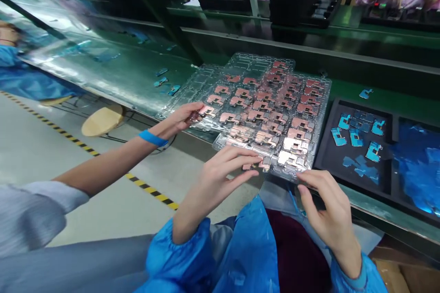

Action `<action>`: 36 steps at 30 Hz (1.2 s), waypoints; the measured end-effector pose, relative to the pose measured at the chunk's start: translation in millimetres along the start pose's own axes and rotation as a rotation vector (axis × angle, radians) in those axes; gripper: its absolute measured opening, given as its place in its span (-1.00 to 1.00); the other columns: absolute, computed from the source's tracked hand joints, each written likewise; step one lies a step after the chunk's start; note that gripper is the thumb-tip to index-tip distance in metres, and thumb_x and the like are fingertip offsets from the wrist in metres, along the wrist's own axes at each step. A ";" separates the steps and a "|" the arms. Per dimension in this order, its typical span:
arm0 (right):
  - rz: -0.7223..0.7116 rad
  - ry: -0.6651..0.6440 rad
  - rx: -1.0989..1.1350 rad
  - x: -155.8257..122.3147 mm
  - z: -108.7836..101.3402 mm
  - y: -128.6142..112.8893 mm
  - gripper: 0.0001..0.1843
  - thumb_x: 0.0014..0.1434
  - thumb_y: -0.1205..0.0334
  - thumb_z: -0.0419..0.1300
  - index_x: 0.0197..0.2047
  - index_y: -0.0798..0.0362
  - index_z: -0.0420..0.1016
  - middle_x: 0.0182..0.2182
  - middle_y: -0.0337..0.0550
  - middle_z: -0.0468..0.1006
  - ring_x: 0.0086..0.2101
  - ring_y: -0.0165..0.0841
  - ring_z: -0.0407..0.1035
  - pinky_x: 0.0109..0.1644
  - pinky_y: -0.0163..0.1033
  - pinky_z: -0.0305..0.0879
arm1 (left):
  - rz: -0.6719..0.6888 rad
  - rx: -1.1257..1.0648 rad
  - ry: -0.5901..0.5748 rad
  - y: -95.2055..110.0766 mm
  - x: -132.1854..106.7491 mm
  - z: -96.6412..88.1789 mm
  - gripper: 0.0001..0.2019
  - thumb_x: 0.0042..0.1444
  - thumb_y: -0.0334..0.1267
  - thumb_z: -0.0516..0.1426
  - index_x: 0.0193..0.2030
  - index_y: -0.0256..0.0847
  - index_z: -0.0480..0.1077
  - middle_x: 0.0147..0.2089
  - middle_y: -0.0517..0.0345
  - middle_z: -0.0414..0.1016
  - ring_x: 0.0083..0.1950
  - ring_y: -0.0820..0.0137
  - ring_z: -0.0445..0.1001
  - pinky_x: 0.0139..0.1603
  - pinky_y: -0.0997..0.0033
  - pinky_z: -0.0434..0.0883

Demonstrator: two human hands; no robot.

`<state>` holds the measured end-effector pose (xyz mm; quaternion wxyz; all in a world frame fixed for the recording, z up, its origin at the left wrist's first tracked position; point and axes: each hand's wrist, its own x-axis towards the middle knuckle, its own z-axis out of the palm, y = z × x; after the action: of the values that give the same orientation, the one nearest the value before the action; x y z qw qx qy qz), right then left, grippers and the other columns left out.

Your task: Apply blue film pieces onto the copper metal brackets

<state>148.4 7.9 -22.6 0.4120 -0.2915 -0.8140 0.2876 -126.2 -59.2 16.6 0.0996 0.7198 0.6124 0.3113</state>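
Note:
My left hand [220, 176] is closed on a small copper-coloured circuit board [251, 165], held between thumb and fingers over the near edge of a clear plastic tray [319, 121]. Rows of similar boards lie in the tray's pockets, and its near part juts over the bench edge. At the near right corner, my right hand [330, 206] grips the tray's rim between thumb and forefinger. From the left, another person's hand [187, 116] with a blue wristband reaches to a board [207, 111] at the left side, by an overlapping clear tray [192, 87].
A black tray [328, 146] at the right holds blue-coated boards [356, 137] and blue film [417, 169]. More blue pieces [161, 81] lie on the green bench [127, 73]. Black trays [294, 0] are stacked across the bench, near other people. A stool [102, 120] stands left.

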 end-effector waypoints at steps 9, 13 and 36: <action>0.055 0.037 -0.014 -5.4 -1.5 6.7 -0.78 0.49 0.43 0.20 0.11 0.00 0.56 -0.07 -0.06 0.67 -0.04 -0.29 0.62 0.04 -0.21 0.57 | 0.007 -0.038 -0.059 -31.4 20.7 13.4 -0.83 0.50 -0.17 0.23 0.06 -0.08 0.67 0.09 0.04 0.72 0.12 0.18 0.65 0.16 0.09 0.58; 0.070 0.046 -0.013 -5.0 -3.7 7.7 -0.78 0.49 0.43 0.20 0.10 -0.02 0.57 -0.06 -0.09 0.67 -0.05 -0.32 0.61 0.04 -0.24 0.57 | 0.068 -0.031 -0.078 -34.1 25.0 13.2 -0.84 0.49 -0.21 0.24 0.05 -0.08 0.67 0.10 0.06 0.72 0.09 0.19 0.62 0.14 0.09 0.56; 0.096 0.052 -0.011 -11.2 -11.2 13.0 -0.80 0.49 0.39 0.20 0.03 -0.03 0.63 -0.09 -0.11 0.70 -0.06 -0.28 0.63 0.02 -0.21 0.57 | 0.023 0.310 0.484 -1.5 -17.9 71.4 -0.79 0.42 -0.38 0.19 0.07 -0.09 0.62 -0.01 0.07 0.79 0.03 0.14 0.64 0.06 0.04 0.53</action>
<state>166.3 11.1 -31.8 0.4174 -0.3399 -0.7897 0.2945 -87.7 -58.8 -46.2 -0.1642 0.6379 0.6505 0.3781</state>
